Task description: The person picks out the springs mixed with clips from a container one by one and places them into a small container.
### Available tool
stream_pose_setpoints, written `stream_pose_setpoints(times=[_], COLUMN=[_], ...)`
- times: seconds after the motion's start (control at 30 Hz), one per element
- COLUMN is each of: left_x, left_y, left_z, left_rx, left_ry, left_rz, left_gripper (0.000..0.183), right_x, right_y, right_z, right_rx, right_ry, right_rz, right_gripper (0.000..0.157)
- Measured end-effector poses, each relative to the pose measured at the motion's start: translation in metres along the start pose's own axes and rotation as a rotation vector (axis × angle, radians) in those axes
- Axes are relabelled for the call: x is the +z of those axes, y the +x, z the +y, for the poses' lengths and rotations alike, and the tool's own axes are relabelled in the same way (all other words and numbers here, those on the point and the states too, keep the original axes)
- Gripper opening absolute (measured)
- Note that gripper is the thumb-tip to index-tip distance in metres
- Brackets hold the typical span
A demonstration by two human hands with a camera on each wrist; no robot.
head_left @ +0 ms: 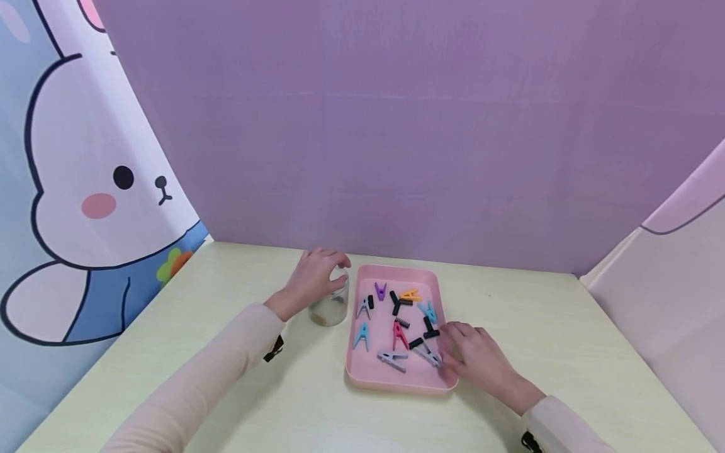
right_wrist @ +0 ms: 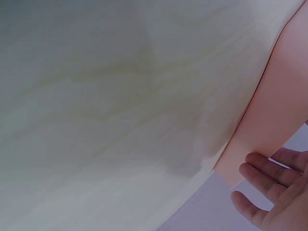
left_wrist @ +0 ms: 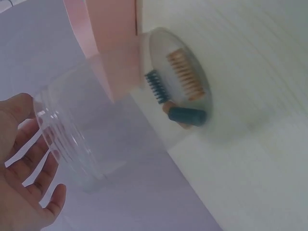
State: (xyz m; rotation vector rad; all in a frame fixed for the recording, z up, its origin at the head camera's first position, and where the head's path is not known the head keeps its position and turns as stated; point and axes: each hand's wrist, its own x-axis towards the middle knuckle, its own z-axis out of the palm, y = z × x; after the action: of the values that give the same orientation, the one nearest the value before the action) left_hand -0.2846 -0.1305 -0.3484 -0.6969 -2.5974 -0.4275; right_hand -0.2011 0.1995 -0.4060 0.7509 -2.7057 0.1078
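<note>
My left hand (head_left: pixel 310 278) holds the rim of a clear plastic jar (head_left: pixel 331 309) that stands upright left of the tray. Inside the jar, in the left wrist view, lie a ribbed orange-brown piece (left_wrist: pixel 186 74), a ribbed teal piece (left_wrist: pixel 156 86) and a dark cylinder (left_wrist: pixel 187 116). A pink tray (head_left: pixel 396 272) carries several small clips, among them a red clip (head_left: pixel 399 335), a purple clip (head_left: pixel 381 291) and a grey clip (head_left: pixel 393 360). Over the tray's right edge is my right hand (head_left: pixel 480 357), fingers loosely extended; nothing shows in its grasp.
Black cylinders and T-shaped pieces (head_left: pixel 430 328) lie among the clips, along with a dark spring (head_left: pixel 402 323). The pale wood-grain table (head_left: pixel 272 402) meets a purple backdrop (head_left: pixel 385 157) behind the tray. At the left hangs a cloth with a cartoon rabbit (head_left: pixel 102 151).
</note>
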Motion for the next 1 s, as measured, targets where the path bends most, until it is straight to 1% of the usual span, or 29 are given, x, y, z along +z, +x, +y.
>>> stream_pose_setpoints(times=[0.2, 0.3, 0.57, 0.73, 0.9, 1.0], left_x=[0.002, 0.004, 0.016, 0.025, 0.032, 0.035], left_y=[0.005, 0.007, 0.012, 0.016, 0.019, 0.02], left_z=[0.014, 0.022, 0.039, 0.046, 0.05, 0.054], left_rx=[0.031, 0.035, 0.04, 0.044, 0.053, 0.053], left_ry=[0.03, 0.042, 0.089, 0.136, 0.166, 0.179], left_rz=[-0.044, -0.078, -0.209, -0.275, -0.309, -0.341], left_gripper=[0.021, 0.022, 0.022, 0.023, 0.029, 0.029], right_x=[-0.002, -0.003, -0.001, -0.001, 0.001, 0.002], right_y=[0.0, 0.001, 0.0, 0.001, 0.001, 0.001], right_z=[-0.001, -0.001, -0.001, -0.001, 0.0, 0.001], right_rx=[0.008, 0.015, 0.016, 0.024, 0.024, 0.023], right_ry=[0.0, 0.008, 0.022, 0.026, 0.025, 0.024], right_rz=[-0.006, -0.011, -0.013, -0.014, -0.013, -0.012], right_gripper=[0.044, 0.044, 0.045, 0.045, 0.045, 0.045])
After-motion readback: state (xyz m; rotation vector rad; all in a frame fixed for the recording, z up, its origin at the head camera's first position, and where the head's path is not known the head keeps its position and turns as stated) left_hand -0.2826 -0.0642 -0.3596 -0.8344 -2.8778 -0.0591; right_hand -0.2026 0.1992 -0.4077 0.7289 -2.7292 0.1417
